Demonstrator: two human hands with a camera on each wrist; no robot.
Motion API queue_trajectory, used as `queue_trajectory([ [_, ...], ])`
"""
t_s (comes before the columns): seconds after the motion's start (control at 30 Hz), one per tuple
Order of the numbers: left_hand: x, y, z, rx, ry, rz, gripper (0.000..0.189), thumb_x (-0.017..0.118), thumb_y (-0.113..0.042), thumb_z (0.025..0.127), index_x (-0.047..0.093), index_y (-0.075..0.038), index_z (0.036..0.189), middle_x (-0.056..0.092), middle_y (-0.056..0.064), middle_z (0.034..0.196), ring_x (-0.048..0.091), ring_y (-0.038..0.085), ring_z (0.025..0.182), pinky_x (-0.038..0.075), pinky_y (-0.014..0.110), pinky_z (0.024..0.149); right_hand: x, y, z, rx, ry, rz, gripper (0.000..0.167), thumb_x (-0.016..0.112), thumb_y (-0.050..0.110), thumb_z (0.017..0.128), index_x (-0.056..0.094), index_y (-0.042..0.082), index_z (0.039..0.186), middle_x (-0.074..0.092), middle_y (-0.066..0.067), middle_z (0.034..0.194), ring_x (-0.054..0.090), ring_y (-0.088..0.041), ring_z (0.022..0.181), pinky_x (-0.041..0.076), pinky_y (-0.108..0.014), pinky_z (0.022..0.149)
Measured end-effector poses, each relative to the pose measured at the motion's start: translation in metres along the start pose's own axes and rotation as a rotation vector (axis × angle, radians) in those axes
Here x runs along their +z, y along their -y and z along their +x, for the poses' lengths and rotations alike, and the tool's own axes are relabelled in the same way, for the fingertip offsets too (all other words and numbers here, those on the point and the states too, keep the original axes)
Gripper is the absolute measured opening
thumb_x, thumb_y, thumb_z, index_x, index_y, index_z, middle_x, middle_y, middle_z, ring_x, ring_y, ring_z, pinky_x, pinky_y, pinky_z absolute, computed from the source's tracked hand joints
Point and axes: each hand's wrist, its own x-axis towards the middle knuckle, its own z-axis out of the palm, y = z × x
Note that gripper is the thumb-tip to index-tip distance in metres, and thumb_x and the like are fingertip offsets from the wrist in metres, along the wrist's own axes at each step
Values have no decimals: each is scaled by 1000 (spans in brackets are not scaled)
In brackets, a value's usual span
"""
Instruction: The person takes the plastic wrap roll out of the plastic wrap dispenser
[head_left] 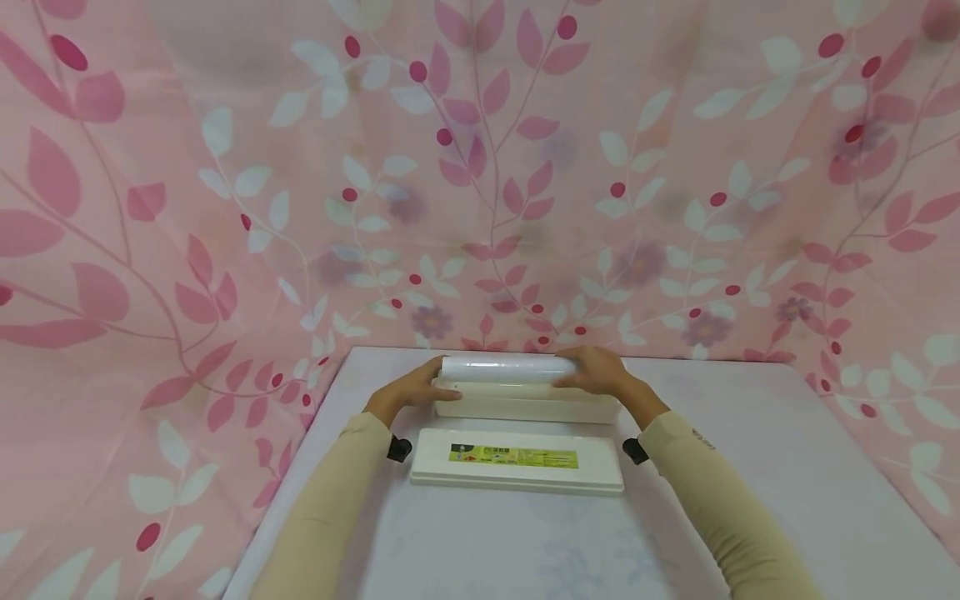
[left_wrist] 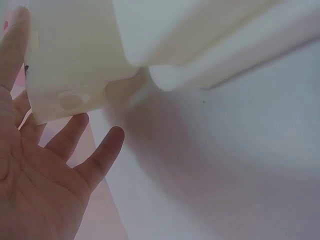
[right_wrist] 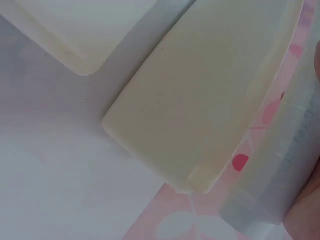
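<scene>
A long cream plastic box [head_left: 525, 409] stands near the table's far edge. At its left end is my left hand [head_left: 409, 390], thumb along the front wall and fingers around the end; in the left wrist view the fingers spread beside the box's corner [left_wrist: 75, 55]. A glossy roll of cling film [head_left: 502, 368] shows just behind and above the box's rim. My right hand [head_left: 602, 372] grips the roll near its right end. In the right wrist view, that end of the roll [right_wrist: 267, 185] stands apart from the box wall [right_wrist: 195, 90].
A cream lid [head_left: 517, 478] with a green and yellow label lies on the table [head_left: 480, 542] in front of the box, between my forearms. Behind the table and at its sides hangs a pink leaf-patterned cloth [head_left: 480, 208].
</scene>
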Motion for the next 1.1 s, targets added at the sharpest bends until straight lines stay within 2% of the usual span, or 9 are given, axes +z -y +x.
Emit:
queue_trajectory([
  [0.2,2,-4,-1,-2,-7,3,92,83,-36,80,30,-18,152,46,11,147,41,35,138,28,61,115,-6,-3,-3,-23,-30,-17,58,78,43,82,65,16,131,71,-8,119,64,-24,91,53,-39,74],
  [0.43,1,-5,-1,38,-5,47,85,80,-36,83,32,-21,151,42,10,150,37,35,141,26,60,117,-11,-7,-8,-1,-53,9,56,79,44,81,67,18,129,73,-6,112,63,-20,81,50,-32,64],
  [0.67,-1,-3,0,15,-2,74,90,80,-40,82,29,-23,154,36,9,155,34,36,143,24,63,116,-12,-9,-12,-8,-76,5,54,78,42,82,68,16,127,73,-7,110,63,-23,86,52,-42,75],
  [0.83,0,-5,1,38,15,91,86,78,-43,83,31,-26,153,34,7,157,33,35,143,25,63,116,-15,-16,-18,-4,-119,-53,54,79,44,79,69,15,125,73,-8,109,64,-25,89,51,-47,77],
  [0.97,-1,-4,1,18,18,114,85,77,-46,83,32,-28,152,33,5,157,34,32,142,26,61,116,-17,-19,-20,-8,-137,-29,54,80,42,79,69,14,124,73,-11,113,64,-28,92,52,-50,80],
  [1.1,-1,-4,-1,7,14,116,86,78,-45,83,31,-25,153,29,7,160,30,34,145,24,62,117,-16,-21,-20,20,-137,-27,55,79,44,79,69,16,125,72,-10,114,64,-28,92,52,-51,82],
])
